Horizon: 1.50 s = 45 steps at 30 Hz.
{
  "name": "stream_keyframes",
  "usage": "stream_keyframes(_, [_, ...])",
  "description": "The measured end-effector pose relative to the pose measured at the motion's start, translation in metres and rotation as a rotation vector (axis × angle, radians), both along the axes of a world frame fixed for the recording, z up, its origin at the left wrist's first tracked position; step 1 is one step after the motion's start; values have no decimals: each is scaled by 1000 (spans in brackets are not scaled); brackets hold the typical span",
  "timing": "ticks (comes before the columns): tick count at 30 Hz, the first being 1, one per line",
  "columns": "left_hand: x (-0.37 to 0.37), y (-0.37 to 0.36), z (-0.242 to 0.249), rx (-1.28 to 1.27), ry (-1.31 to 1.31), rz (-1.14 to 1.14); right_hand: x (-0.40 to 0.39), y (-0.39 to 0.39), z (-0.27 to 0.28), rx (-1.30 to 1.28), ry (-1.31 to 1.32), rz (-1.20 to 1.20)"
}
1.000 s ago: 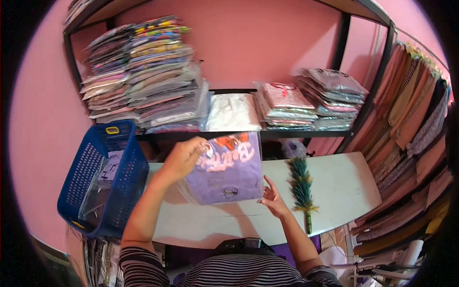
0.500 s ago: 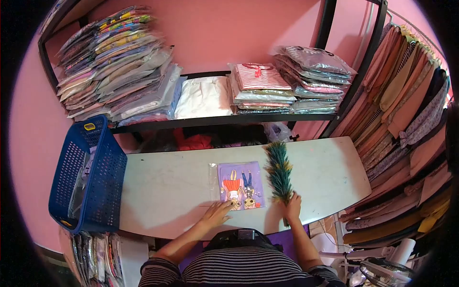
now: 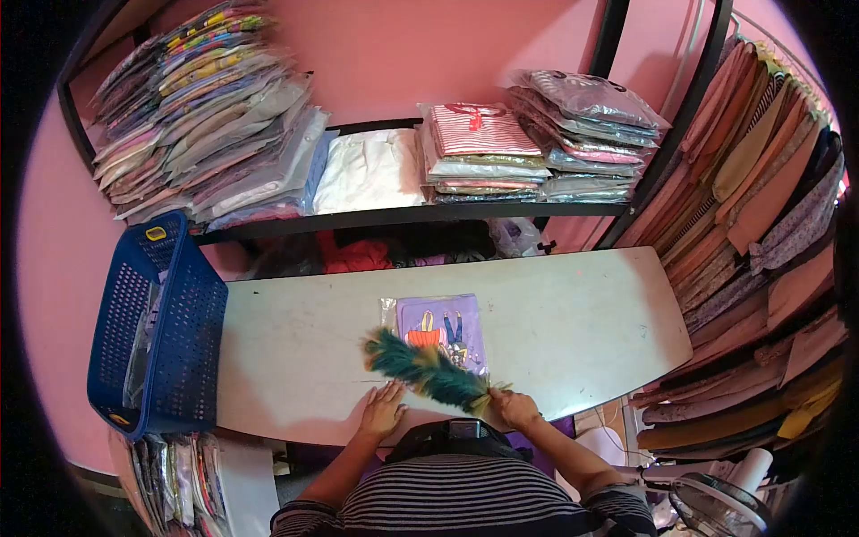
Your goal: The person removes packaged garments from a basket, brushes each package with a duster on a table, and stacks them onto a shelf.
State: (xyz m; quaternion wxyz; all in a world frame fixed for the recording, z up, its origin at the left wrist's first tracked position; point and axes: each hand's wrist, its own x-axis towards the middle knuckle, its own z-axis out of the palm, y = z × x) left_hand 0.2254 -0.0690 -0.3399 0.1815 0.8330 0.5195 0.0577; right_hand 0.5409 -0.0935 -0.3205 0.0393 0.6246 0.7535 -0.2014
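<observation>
My right hand [image 3: 515, 409] is closed round the handle end of a green feather duster [image 3: 429, 371] with yellowish tips. The duster slants up and to the left, across the lower part of a purple printed garment in a clear plastic bag [image 3: 470, 324]. Two cartoon figures show on the garment, partly hidden by the feathers. My left hand [image 3: 383, 410] lies flat with fingers out on the white table [image 3: 295, 358], just below the duster's feathered tip and holding nothing.
A blue perforated basket [image 3: 192, 331] with bagged items stands at the table's left end. Behind, a black-framed shelf [image 3: 403, 217] carries stacks of bagged clothes [image 3: 224, 134]. Hanging garments [image 3: 734, 224] line the right side, and a fan [image 3: 716, 501] stands at lower right.
The feather duster has swung from upright beside the bagged garment to lying slantwise over its lower part. My right hand moved left with it; my left hand shifted left, off the bag's edge.
</observation>
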Motion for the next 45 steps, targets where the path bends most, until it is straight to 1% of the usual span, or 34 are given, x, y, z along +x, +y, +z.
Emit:
stream_keyframes(1, [-1,1,1,-1,2,-2,3,5,1,0,-1,-1])
stream_keyframes(3, [-1,3,2,-5,3,0,14,25,-1,17,-67,-249])
stream_keyframes(4, [-2,4,0,-4,-2,1,17,32,-5,70,-66,-344])
stream_keyframes(5, [-3,4,-2,-2,-5,1,18,38,-10,149,-26,-388])
stream_keyframes(7, [-4,2,-3,11,-8,-2,9,43,11,113,104,-420])
stream_keyframes(9, [-3,4,-2,27,-16,-5,3,26,-4,147,20,-179])
stream_keyframes(10, [-3,4,1,20,-31,2,-1,16,-3,31,-43,-22])
stream_keyframes(11, [-4,4,3,14,-47,7,-5,5,-1,-5,-42,28])
stream_keyframes(13, [-8,6,3,10,-21,-11,-2,-7,2,21,-38,-68])
stream_keyframes(14, [-8,8,2,6,-1,-23,4,-4,1,24,-41,-70])
stream_keyframes(16, [-7,10,3,18,-20,-23,13,0,-5,36,-75,-394])
stream_keyframes(17, [-7,10,4,31,-36,-22,13,0,-10,35,-75,-400])
stream_keyframes(19, [-8,12,1,63,-36,-41,9,-1,-13,174,16,-407])
stream_keyframes(20, [-9,13,-1,95,-38,-52,2,-7,-15,200,63,-334])
stream_keyframes(21, [-9,15,0,96,-38,-60,-3,-16,-12,213,67,-199])
stream_keyframes(23, [-11,17,0,111,7,-82,-14,-25,-7,5,-51,-62])
stream_keyframes(24, [-11,18,0,111,8,-90,-10,-24,-14,5,-50,-69])
stream_keyframes(26, [-9,22,1,138,-156,-63,3,-19,-30,142,-75,-288])
stream_keyframes(27, [-8,23,2,137,-158,-66,7,-10,-17,112,-46,-449])
stream_keyframes(29, [-6,30,7,17,-150,-12,23,3,-3,105,76,-679])
stream_keyframes(30, [-4,35,11,23,-148,-14,43,2,-28,212,259,-750])
stream_keyframes(31, [0,40,14,-3,-247,154,61,2,-57,320,446,-816])
stream_keyframes(32, [3,44,16,-29,-347,322,64,-4,-48,480,569,-805])
stream_keyframes(33, [6,50,9,-22,-347,321,85,-6,-77,367,788,-871])
stream_keyframes(35, [15,66,-17,694,-304,473,88,-11,-61,136,1007,-1027])
stream_keyframes(36, [15,69,-22,694,-305,475,86,-13,-54,137,1005,-1025])
stream_keyframes(38, [15,79,-29,594,-176,435,75,-12,-35,113,1038,-1077])
stream_keyframes(39, [14,87,-34,594,-180,437,77,-11,-39,116,1034,-1076])
stream_keyframes(41, [15,103,-39,-235,-694,600,83,-9,-65,292,1017,-956])
stream_keyframes(42, [21,107,-24,-413,-1049,688,86,-9,-73,322,976,-933])
stream_keyframes(43, [27,109,2,-411,-1051,684,88,-8,-72,326,977,-933])
stream_keyframes(45, [40,111,66,-626,-1445,585,87,-10,-68,213,1075,-1042])
